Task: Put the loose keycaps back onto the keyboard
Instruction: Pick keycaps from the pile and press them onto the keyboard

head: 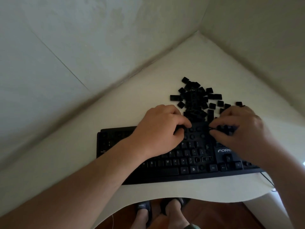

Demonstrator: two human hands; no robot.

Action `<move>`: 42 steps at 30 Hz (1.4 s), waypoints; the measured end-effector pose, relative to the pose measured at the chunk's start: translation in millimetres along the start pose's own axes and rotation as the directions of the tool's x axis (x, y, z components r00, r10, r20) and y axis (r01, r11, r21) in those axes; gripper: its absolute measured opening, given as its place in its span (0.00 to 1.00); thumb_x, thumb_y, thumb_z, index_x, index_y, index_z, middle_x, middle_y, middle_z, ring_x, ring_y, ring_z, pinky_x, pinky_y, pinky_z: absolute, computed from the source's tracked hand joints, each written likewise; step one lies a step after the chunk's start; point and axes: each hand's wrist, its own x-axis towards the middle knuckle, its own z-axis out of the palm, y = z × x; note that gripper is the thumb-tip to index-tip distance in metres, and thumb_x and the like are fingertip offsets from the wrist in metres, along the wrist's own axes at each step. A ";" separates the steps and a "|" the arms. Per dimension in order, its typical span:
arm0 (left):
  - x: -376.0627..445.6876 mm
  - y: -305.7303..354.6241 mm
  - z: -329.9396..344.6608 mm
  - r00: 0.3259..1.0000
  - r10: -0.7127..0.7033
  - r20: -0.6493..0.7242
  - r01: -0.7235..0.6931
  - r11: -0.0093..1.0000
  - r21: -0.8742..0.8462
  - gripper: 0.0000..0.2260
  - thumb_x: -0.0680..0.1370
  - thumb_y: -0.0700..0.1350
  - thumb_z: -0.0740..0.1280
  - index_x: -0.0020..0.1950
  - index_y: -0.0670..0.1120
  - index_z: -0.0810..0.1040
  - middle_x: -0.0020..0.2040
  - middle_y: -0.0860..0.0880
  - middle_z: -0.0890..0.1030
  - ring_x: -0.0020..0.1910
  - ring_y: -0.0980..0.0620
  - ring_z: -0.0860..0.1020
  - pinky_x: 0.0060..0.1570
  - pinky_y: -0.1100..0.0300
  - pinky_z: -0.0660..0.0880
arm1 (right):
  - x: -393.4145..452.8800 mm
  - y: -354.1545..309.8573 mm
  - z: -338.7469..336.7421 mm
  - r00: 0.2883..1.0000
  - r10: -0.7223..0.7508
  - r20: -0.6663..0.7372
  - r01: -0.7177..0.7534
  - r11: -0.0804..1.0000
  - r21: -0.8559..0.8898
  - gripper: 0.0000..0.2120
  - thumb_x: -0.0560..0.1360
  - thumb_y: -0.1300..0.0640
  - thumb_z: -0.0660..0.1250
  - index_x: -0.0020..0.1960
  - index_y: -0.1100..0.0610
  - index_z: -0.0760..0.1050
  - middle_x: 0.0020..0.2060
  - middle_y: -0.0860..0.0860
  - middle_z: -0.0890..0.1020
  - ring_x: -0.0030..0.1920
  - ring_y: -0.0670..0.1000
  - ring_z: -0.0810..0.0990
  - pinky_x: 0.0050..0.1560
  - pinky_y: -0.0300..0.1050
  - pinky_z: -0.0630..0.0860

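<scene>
- The keyboard (189, 164) lies on the white tabletop (165, 190), with bare key sockets along its far rows.
- Loose keycaps (196, 100) are heaped just behind it.
- The left hand (160, 128) curls its fingers onto the top rows; whether it holds anything is unclear.
- The right hand (239, 129) pinches a keycap (222, 128) over the keyboard.

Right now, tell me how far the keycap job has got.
Done: the lower letter rows of the keyboard carry caps. In hand: the left hand and right hand work at the top rows, where bare stems show. Left: a big pile of loose keycaps behind the keyboard.
</scene>
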 end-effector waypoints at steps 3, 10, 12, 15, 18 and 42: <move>4.1 6.9 11.1 0.999 0.039 -0.021 -0.038 0.997 0.060 0.13 0.80 0.48 0.68 0.63 0.60 0.84 0.54 0.56 0.76 0.56 0.53 0.73 0.63 0.52 0.70 | -1.7 1.6 4.7 0.999 -0.046 -0.014 0.045 0.998 -0.039 0.10 0.67 0.53 0.79 0.48 0.46 0.86 0.42 0.43 0.78 0.46 0.51 0.73 0.50 0.45 0.68; 9.3 12.7 22.1 0.997 0.073 -0.033 -0.068 0.988 0.139 0.18 0.80 0.49 0.67 0.69 0.62 0.80 0.52 0.54 0.73 0.55 0.51 0.71 0.56 0.56 0.63 | 1.3 -0.9 8.3 0.999 -0.044 -0.025 0.043 0.998 -0.035 0.10 0.67 0.54 0.79 0.47 0.45 0.87 0.39 0.42 0.77 0.45 0.48 0.71 0.45 0.39 0.64; 10.4 12.4 23.5 0.995 0.088 -0.044 -0.080 0.986 0.148 0.18 0.79 0.49 0.67 0.68 0.63 0.80 0.51 0.54 0.73 0.54 0.52 0.71 0.55 0.56 0.62 | 3.6 1.7 5.6 0.997 -0.071 -0.007 0.071 0.996 -0.047 0.10 0.67 0.54 0.80 0.47 0.45 0.87 0.39 0.42 0.76 0.44 0.50 0.71 0.45 0.44 0.67; 11.0 10.2 24.7 0.992 0.118 -0.049 -0.109 0.981 0.161 0.17 0.79 0.50 0.66 0.67 0.64 0.81 0.50 0.54 0.73 0.52 0.53 0.71 0.54 0.56 0.62 | 7.1 2.7 1.7 0.994 -0.097 0.040 0.100 0.993 -0.069 0.08 0.68 0.50 0.78 0.47 0.42 0.86 0.39 0.40 0.75 0.44 0.52 0.72 0.45 0.53 0.75; 10.7 9.1 24.5 0.987 0.155 -0.049 -0.142 0.970 0.197 0.16 0.79 0.51 0.66 0.65 0.65 0.82 0.50 0.54 0.73 0.51 0.53 0.72 0.55 0.54 0.66 | 10.6 1.5 1.1 0.995 -0.081 0.061 0.083 0.996 -0.042 0.05 0.68 0.47 0.76 0.43 0.41 0.86 0.40 0.40 0.78 0.45 0.53 0.74 0.47 0.59 0.78; 22.2 -15.1 -13.1 0.977 -0.059 -0.205 0.068 0.997 0.038 0.09 0.79 0.54 0.69 0.59 0.61 0.83 0.50 0.60 0.79 0.55 0.55 0.73 0.61 0.51 0.70 | 39.9 -32.8 21.5 0.997 0.053 -0.054 -0.055 0.998 -0.027 0.14 0.71 0.49 0.78 0.55 0.53 0.85 0.48 0.50 0.83 0.48 0.49 0.81 0.51 0.43 0.77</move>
